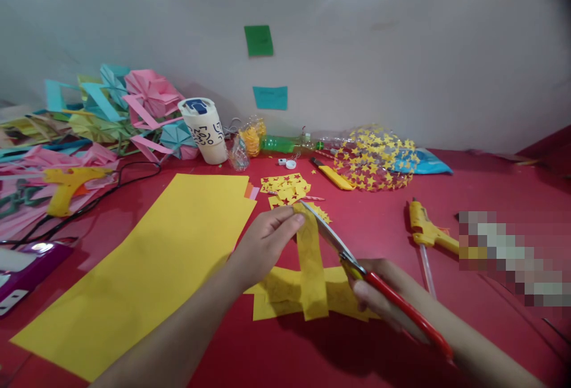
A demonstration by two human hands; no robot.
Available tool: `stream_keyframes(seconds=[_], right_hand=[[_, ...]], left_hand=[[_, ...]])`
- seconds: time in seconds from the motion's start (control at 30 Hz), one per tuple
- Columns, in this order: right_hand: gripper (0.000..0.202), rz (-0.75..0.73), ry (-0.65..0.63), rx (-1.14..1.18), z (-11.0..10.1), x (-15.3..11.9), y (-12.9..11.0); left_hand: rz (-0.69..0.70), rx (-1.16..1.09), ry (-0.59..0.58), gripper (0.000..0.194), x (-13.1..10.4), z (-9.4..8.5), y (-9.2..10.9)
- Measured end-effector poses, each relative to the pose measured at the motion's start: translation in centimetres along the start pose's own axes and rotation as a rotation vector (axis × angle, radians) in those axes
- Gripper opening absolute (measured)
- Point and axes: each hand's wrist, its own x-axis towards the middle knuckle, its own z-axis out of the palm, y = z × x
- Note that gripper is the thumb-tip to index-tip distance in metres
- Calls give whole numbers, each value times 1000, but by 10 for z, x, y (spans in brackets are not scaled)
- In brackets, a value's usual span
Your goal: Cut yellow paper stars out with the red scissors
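Observation:
My left hand (270, 239) pinches the top end of a narrow yellow paper strip (311, 269), which hangs down toward me. In my right hand (386, 296) is a pair of scissors (401, 304) with red handles. Their metal blades point up and left, with the tips at the strip's top edge beside my left thumb. Whether the blades are parted is hard to make out. Below the strip, several more yellow paper strips (281, 284) lie overlapping on the table. Just beyond my left hand are yellow paper pieces with star-shaped holes (285, 187).
Large yellow sheets (178, 245) cover the left of the red table (232, 346). Yellow glue guns lie left (66, 188) and right (423, 227). A yellow cutter (336, 177), a star-covered clear bottle (375, 162), a white cup (205, 132) and folded paper decorations (151, 93) stand toward the wall.

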Motion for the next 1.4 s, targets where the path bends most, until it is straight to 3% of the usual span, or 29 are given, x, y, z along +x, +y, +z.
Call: stream_keyframes(seconds=[0.3, 0.93, 1.4], right_hand=[[50, -74, -11, 81, 9, -2, 1], [51, 33, 0, 50, 8, -1, 3], [52, 41, 26, 42, 7, -2, 1]], left_hand=[[17, -44, 0, 32, -2, 5, -3], [-2, -87, -20, 31, -3, 6, -3], [-21, -110, 39, 28, -2, 3, -1]])
